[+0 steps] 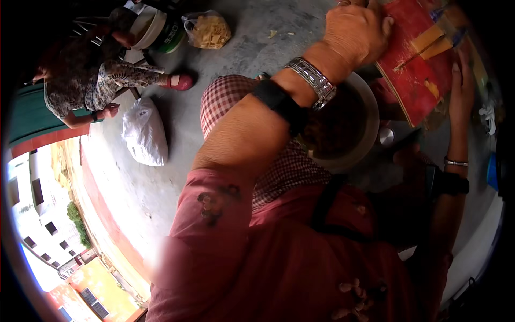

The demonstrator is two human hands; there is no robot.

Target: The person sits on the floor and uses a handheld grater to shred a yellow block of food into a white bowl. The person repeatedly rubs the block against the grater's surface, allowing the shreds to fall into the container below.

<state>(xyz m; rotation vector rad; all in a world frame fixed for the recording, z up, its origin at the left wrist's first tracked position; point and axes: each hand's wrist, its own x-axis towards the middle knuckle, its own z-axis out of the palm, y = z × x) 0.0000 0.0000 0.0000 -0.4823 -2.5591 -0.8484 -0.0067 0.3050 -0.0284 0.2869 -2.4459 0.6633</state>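
Note:
My left hand (357, 37) is at the top, beside the upper left corner of a red board (407, 94); its fingers are curled, and what they hold is hidden. My right hand (460, 96) lies along the board's right side with fingers stretched out, touching its edge. Yellowish wooden pieces with blue parts (429, 43) rest on the board. Below it, a wide basin (368, 121) with dark contents is partly hidden by my left arm. A small round metal object (386, 136) is beside the basin.
At the left, another person (80, 94) sits low beside a white bucket (149, 32). A white plastic bag (145, 131) and a clear bag of yellowish pieces (206, 31) are on the grey concrete floor (252, 43). Buildings (43, 214) show outside at lower left.

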